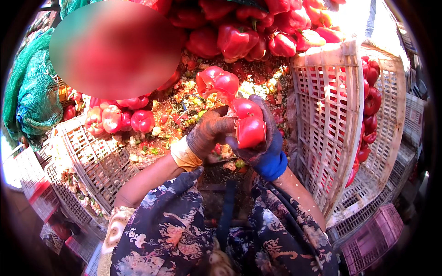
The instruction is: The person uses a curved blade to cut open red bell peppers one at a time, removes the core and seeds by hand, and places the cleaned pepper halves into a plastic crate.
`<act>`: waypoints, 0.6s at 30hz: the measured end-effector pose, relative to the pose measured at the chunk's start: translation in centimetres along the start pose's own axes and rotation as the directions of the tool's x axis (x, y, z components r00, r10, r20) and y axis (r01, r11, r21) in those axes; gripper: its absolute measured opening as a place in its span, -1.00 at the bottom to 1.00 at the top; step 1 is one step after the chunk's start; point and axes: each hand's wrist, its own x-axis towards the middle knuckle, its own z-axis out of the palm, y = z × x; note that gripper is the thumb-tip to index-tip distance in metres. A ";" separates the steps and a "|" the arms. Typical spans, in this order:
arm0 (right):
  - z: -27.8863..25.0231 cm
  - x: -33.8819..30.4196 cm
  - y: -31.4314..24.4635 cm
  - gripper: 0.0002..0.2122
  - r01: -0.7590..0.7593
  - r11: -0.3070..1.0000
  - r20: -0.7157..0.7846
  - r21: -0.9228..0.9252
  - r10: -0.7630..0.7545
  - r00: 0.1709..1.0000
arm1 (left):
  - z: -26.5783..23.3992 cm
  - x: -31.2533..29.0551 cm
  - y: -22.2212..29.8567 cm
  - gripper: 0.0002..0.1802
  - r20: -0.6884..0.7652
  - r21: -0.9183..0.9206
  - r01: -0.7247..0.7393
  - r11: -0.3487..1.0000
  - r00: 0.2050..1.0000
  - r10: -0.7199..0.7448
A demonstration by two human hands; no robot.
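A glossy red bell pepper is held up in front of my body between both hands. My right hand, in a blue glove, wraps round its right side and underside. My left hand, in a dark stained covering with a pale yellow cuff, has its fingers curled against the pepper's left side. Whether those fingers also hold something small is hidden. Just beyond my hands, another red bell pepper lies on a layer of seeds and cut pepper scraps.
Whole red peppers are heaped at the far side. A tilted white slatted crate stands on the right, with peppers behind its wall. Another crate is at left, near green mesh sacks. A pink crate sits lower right.
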 end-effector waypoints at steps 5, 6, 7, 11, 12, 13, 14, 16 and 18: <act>-0.5 -0.3 -0.5 -0.06 -0.163 0.960 0.042 0.226 0.158 0.987 | 0.6 -0.3 0.5 -0.30 0.016 -0.043 -0.014 0.999 1.000 0.014; -0.5 -0.3 -0.5 -0.05 -0.160 0.959 0.046 0.235 0.154 0.987 | 0.4 -0.3 0.3 -0.29 0.023 -0.061 -0.006 0.998 1.000 0.008; -0.5 -0.3 -0.4 -0.05 -0.157 0.957 0.050 0.245 0.149 0.988 | 0.3 -0.3 0.2 -0.29 0.020 -0.047 0.002 0.999 1.000 -0.001; -1.2 -0.3 -0.6 -0.04 -0.213 0.913 0.092 0.347 0.193 0.977 | 0.9 -0.2 0.9 -0.26 0.030 0.011 0.018 1.000 0.999 -0.018; -1.3 -0.3 -0.7 -0.04 -0.217 0.906 0.097 0.364 0.194 0.976 | 1.1 -0.3 1.1 -0.26 0.036 0.026 0.022 0.999 0.999 -0.023; -1.3 -0.3 -0.8 -0.04 -0.220 0.897 0.103 0.382 0.196 0.975 | 0.9 -0.4 0.9 -0.25 0.043 0.068 0.021 0.997 0.999 -0.024; -1.5 -0.3 -1.0 -0.03 -0.221 0.891 0.106 0.397 0.195 0.975 | 0.5 -0.4 0.9 -0.24 0.055 0.109 0.018 0.994 0.998 -0.024; -1.8 -0.2 -1.6 -0.08 -0.228 0.890 0.113 0.396 0.199 0.973 | 0.6 -0.7 1.2 -0.23 0.074 0.141 0.010 0.990 0.997 -0.020; -1.9 -0.9 -2.2 -0.10 -0.323 0.831 0.065 0.453 0.331 0.941 | 1.3 -1.4 2.2 -0.22 0.084 0.122 0.007 0.993 0.996 -0.017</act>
